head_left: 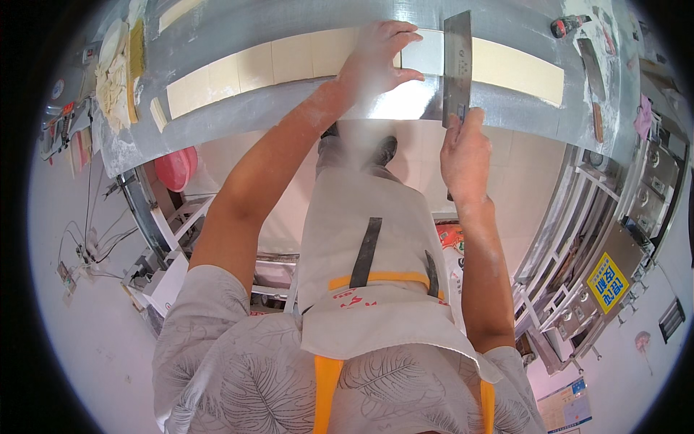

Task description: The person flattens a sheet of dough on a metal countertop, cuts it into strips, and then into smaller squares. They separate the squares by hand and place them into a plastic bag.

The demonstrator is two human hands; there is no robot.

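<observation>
A long, flat strip of pale dough (256,64), scored or cut into several blocks, curves across the left half of the metal worktop (289,112). My left hand (374,61) rests over its right end, thumb and fingers spread apart, with flour on the skin. In my right hand (466,159) is the handle of a cleaver (457,69), its broad blade standing upright and pointing away from me. Just right of the blade lies another length of dough (513,71). Bare metal shows between my left hand and the blade.
Dough scraps (112,90) and a yellow-edged brush (136,65) lie at the left end. A wooden-handled knife (591,69) and a red-and-black tool (570,26) are at the right. A pink basin (176,168) sits below the worktop, near metal racks (549,260).
</observation>
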